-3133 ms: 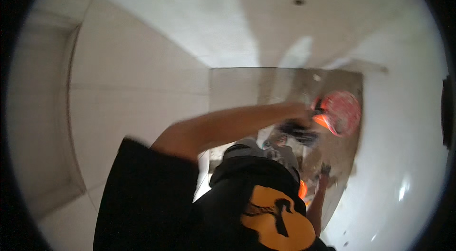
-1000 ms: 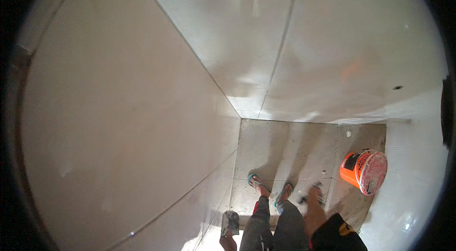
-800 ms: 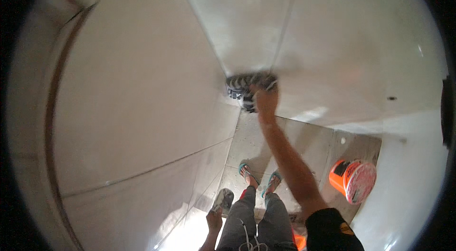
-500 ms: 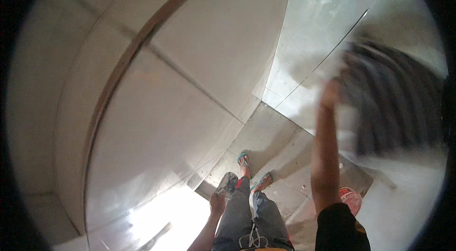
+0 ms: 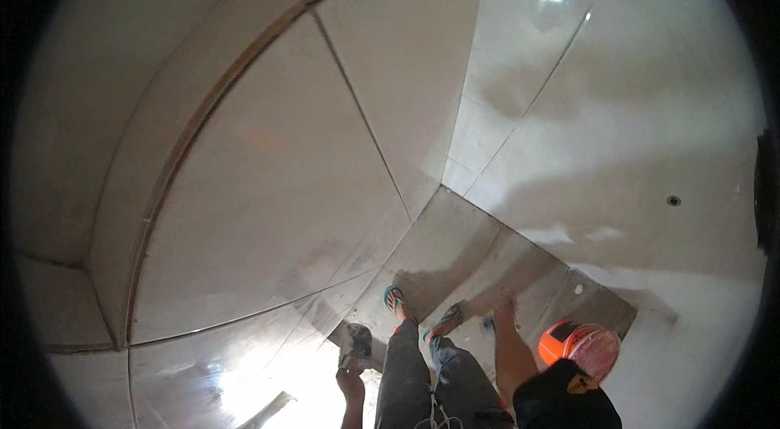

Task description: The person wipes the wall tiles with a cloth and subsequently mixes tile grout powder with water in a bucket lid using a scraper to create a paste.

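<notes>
My left hand (image 5: 351, 384) is low in the picture, beside my left leg. Its fingers are closed on a dark flat piece smeared with grey (image 5: 356, 342), whose exact kind I cannot make out. Lowered beside my right leg, my right hand (image 5: 504, 317) is partly blurred. A small dark bluish thing (image 5: 487, 322) shows at its fingers, too indistinct to name. Just right of my right forearm is an orange bucket (image 5: 556, 343) with a reddish, whitish-smeared top.
Large pale wall tiles (image 5: 268, 177) with dark joints rise at the left, and glossy tiles (image 5: 617, 128) at the right. Both meet the grey tiled floor (image 5: 443, 226) in a corner. A small round fitting (image 5: 673, 201) sits in the right wall. My sandalled feet (image 5: 444, 321) stand near the corner.
My right hand has come down from the right wall to beside my leg. The blurred dark striped thing near it has left view. My left hand has shifted down and left with its piece.
</notes>
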